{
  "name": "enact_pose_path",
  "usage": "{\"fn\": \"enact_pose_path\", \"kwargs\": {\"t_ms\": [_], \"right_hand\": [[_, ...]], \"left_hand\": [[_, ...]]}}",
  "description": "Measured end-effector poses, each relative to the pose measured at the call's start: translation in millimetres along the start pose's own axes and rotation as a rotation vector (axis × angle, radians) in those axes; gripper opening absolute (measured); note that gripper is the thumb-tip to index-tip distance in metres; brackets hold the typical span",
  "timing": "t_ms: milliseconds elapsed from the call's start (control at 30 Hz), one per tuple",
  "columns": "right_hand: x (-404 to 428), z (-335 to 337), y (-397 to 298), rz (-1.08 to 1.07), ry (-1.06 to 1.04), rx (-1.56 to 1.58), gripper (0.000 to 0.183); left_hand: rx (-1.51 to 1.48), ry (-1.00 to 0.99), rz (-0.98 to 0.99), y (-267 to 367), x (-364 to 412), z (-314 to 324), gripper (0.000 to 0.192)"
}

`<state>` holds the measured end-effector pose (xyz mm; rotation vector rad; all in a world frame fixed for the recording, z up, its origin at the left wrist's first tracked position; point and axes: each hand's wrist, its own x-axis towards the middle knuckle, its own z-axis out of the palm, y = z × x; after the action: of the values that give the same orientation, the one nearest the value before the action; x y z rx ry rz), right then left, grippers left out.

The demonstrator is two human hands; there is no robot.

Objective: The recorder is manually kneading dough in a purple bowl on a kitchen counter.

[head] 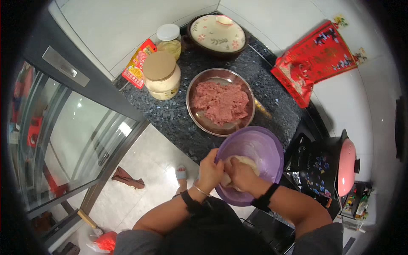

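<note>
A purple plastic bowl (267, 149) is at the counter's front edge, close to my body, with a lump of pale dough (247, 161) in it. My left hand (211, 171) grips the bowl's left rim, thumb over the edge. Inside the bowl, my right hand (241, 173) presses into the dough with curled fingers, which partly hide it. Just beyond the bowl, a round stainless steel dish (204, 123) holds raw minced meat (221, 102).
A gold-lidded jar (161, 76), a white-lidded jar (169, 36), a red food packet (139, 63) and a lidded casserole (218, 33) stand farther back. At right is a pink-lidded pot (328, 167) on the stove. A glass door (86, 130) stands at left.
</note>
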<state>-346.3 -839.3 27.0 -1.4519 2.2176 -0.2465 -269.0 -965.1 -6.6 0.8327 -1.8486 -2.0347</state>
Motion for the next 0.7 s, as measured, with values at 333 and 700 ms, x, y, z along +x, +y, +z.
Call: {"fn": "enact_pose_path", "kwargs": {"t_ms": [333,700], "right_hand": [[-15,-52,50,0.321,-0.221,0.379,0.07],[-39,-23,18,0.456,0.211,0.518,0.06]], "left_hand": [[0.139,-0.013,0.014,7,4,-7,0.028],[0.116,-0.04,0.05,6,-1,0,0.029]]}}
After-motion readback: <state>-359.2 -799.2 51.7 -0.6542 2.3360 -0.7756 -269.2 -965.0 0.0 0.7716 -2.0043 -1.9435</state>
